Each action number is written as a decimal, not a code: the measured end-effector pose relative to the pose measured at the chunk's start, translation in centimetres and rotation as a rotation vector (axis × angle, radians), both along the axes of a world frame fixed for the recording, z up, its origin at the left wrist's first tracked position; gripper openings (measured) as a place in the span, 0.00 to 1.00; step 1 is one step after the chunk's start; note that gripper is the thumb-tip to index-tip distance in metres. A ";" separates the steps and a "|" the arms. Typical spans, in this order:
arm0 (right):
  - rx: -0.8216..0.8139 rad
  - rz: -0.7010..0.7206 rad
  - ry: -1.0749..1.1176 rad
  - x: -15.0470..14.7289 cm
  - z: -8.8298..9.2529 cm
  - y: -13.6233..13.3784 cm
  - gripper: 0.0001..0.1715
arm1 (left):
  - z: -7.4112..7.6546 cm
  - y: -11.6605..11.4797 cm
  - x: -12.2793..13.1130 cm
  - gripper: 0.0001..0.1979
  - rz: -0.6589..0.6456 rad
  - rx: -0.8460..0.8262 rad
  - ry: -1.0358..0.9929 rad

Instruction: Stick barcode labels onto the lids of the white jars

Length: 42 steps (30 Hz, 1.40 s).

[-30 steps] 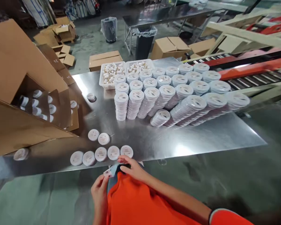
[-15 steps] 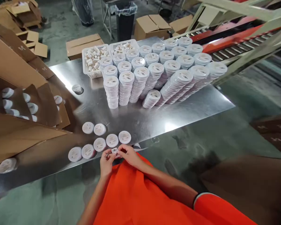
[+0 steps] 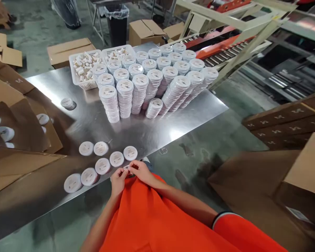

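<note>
Right at the near edge of the steel table (image 3: 147,136), a person in an orange shirt (image 3: 149,217) is holding a small barcode label (image 3: 126,167) between both hands. The left hand (image 3: 118,182) and the right hand (image 3: 141,172) are each closed to a pinch, with the fingertips gripping the label from either side just above the table's edge. Seven round white containers (image 3: 117,159) are lying flat on the steel, the closest just beyond the fingers. Farther along, stacks of the same containers (image 3: 139,94) are standing and leaning in rows beside two white plastic baskets (image 3: 86,85) heaped with small pale pieces. Open cardboard cartons (image 3: 21,122) are sitting at the left, and a roller conveyor (image 3: 223,52) is running behind the table.
</note>
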State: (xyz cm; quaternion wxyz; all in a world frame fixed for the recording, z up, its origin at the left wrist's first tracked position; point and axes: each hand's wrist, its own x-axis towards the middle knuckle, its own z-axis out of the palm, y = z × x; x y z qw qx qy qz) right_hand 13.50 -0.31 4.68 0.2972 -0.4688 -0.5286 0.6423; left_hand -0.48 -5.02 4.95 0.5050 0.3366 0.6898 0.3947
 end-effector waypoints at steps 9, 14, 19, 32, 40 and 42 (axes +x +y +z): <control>0.081 -0.135 -0.222 1.8 -4.1 3.1 0.11 | -2.9 0.7 0.5 0.23 -0.095 -0.038 0.290; 0.101 -0.087 -0.535 2.7 -6.7 6.9 0.09 | -4.2 1.5 0.4 0.12 -0.383 0.143 0.489; 0.135 0.027 -0.662 1.8 -7.8 7.5 0.07 | -4.8 3.1 0.9 0.07 -0.770 0.127 0.757; 0.089 0.040 -0.812 0.6 -6.7 7.2 0.08 | -3.8 3.8 1.0 0.12 -0.872 0.061 0.787; 0.180 0.206 -1.025 -0.4 -4.4 7.7 0.13 | -4.1 4.0 0.8 0.11 -0.890 0.049 0.804; 0.160 0.211 -1.052 -0.4 -4.2 8.3 0.19 | -4.3 4.0 0.7 0.10 -0.889 0.050 0.800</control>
